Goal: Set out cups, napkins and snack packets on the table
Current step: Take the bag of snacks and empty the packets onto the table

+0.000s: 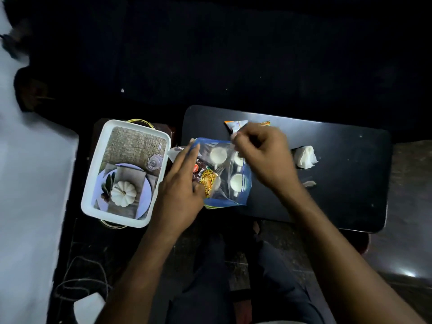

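both hands (184,183) (264,157) grip clear bag (230,195) holding cups (217,155).

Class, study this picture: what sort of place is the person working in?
Probably a dim room at home: a low black table, a dark sofa-like seat behind it, and a printed serving tray beside it.

The table (339,164) looked smooth, dark and faintly glossy; the zip bag (230,181) was clear shiny plastic, the tray (93,183) white plastic, the napkin (305,157) soft crumpled paper.
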